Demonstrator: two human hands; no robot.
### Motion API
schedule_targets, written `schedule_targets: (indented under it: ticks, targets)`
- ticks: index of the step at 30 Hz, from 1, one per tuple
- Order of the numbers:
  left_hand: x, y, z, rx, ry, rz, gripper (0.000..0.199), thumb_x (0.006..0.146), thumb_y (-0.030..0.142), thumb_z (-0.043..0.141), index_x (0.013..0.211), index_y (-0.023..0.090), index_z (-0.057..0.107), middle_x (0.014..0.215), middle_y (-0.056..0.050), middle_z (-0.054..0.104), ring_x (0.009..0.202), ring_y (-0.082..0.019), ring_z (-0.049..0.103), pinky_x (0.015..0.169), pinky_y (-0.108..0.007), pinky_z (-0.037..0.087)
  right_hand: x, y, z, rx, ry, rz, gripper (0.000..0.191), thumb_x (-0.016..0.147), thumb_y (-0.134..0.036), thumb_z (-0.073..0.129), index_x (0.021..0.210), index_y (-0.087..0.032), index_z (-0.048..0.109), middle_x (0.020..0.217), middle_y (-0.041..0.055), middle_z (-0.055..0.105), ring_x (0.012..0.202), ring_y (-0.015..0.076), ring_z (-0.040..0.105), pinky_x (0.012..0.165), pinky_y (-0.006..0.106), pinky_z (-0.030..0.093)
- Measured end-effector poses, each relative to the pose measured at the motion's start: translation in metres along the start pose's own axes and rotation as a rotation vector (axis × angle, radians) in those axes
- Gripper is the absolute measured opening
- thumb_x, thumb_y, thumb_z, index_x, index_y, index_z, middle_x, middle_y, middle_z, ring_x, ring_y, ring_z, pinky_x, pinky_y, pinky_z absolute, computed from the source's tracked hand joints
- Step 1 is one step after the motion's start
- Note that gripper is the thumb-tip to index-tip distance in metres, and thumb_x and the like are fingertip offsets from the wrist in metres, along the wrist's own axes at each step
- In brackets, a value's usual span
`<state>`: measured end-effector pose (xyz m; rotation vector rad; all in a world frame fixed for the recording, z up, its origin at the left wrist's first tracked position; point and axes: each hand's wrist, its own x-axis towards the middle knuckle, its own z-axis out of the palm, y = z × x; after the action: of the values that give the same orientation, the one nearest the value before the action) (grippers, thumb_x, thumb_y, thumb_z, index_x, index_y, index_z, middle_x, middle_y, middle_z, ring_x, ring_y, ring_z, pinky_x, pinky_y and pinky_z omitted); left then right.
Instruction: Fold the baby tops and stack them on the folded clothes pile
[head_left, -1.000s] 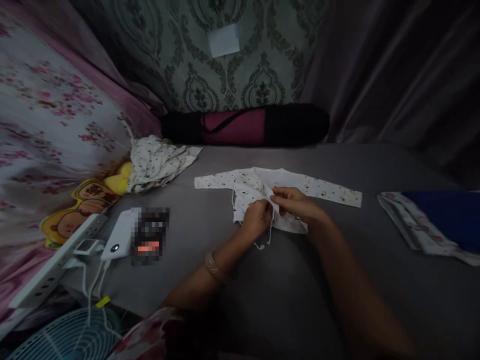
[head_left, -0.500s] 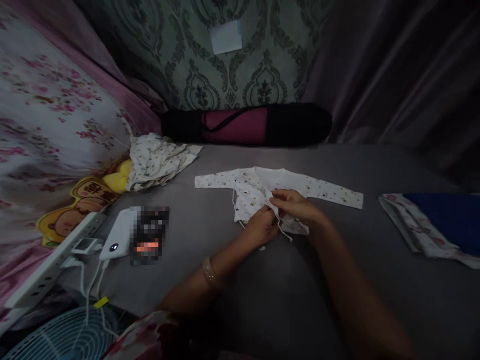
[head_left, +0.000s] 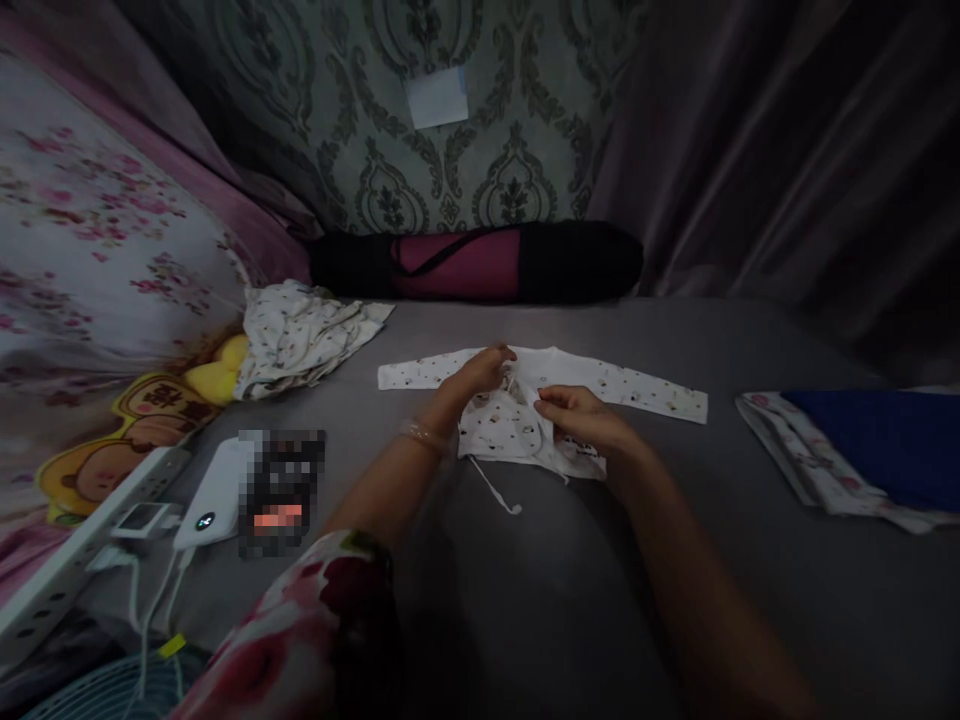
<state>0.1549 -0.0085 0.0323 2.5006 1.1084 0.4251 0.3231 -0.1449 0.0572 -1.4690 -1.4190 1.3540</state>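
A small white baby shirt (head_left: 645, 392) with a scattered print lies on the grey sheet, both sleeves spread out sideways. My left hand (head_left: 484, 370) reaches to the left of the neckline, its fingers closed on cloth that bunches up there; its fingertips are partly hidden. Lower and to the right, my right hand (head_left: 581, 412) pinches the edge of the front panel between thumb and fingers. One tie string (head_left: 495, 488) trails from the shirt's lower left hem onto the sheet.
Folded cloths, blue (head_left: 885, 445) on top, lie at the right. A crumpled printed cloth (head_left: 300, 335), yellow plush (head_left: 97, 470), white power bank (head_left: 217, 495) and power strip (head_left: 82, 550) stand at the left. A black and maroon bag (head_left: 465, 265) lies along the wall.
My left hand has moved from the lower front of the shirt up to the neckline, and the cloth there is now bunched. My right hand still pinches the front edge. The view has shifted slightly.
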Motion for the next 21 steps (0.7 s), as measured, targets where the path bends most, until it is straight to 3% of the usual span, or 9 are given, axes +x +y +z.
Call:
schedule_targets:
  ticks: [3,9,11,16,21]
  targets:
    - [0.011,-0.006,0.008,0.006,-0.054,0.044,0.05,0.065,-0.003,0.052,0.111,0.012,0.066,0.119,-0.012,0.065,0.108,-0.019,0.06,0.098,-0.029,0.045,0.001,-0.001,-0.001,-0.016,0.019,-0.009,0.02,0.079,-0.034,0.059,0.084,-0.015,0.064,0.063,-0.0047,0.05,0.047,0.0078,0.046,0.047,0.021,0.039]
    - [0.02,-0.008,0.011,0.076,-0.169,0.034,0.04,0.071,0.005,0.051,0.106,0.013,0.069,0.097,-0.008,0.07,0.089,-0.018,0.063,0.086,-0.027,0.049,-0.001,-0.006,-0.001,-0.006,0.03,-0.024,0.018,0.082,-0.032,0.055,0.084,-0.015,0.063,0.062,-0.0045,0.05,0.048,0.0074,0.045,0.048,0.02,0.039]
    - [0.02,-0.006,0.011,0.097,-0.142,0.008,0.036,0.072,0.006,0.052,0.103,0.013,0.07,0.095,-0.009,0.068,0.088,-0.018,0.062,0.085,-0.027,0.048,-0.002,-0.009,-0.001,-0.018,0.025,-0.034,0.017,0.082,-0.031,0.054,0.083,-0.015,0.062,0.061,-0.0049,0.049,0.047,0.0075,0.045,0.048,0.02,0.038]
    - [0.014,0.001,0.018,0.065,0.061,-0.056,0.031,0.079,0.01,0.048,0.104,0.013,0.067,0.103,-0.011,0.061,0.09,-0.019,0.059,0.085,-0.03,0.047,-0.003,-0.011,0.001,-0.074,0.018,-0.058,0.015,0.084,-0.029,0.052,0.082,-0.016,0.06,0.056,-0.0068,0.044,0.044,0.008,0.045,0.045,0.02,0.034]
    - [0.009,0.001,0.031,0.019,0.126,-0.104,0.036,0.075,0.004,0.045,0.105,0.014,0.064,0.104,-0.01,0.059,0.094,-0.019,0.056,0.087,-0.031,0.046,0.005,0.002,0.014,-0.165,-0.024,-0.055,0.024,0.086,-0.027,0.05,0.104,-0.014,0.059,0.056,-0.0054,0.052,0.044,0.0104,0.048,0.045,0.022,0.034]
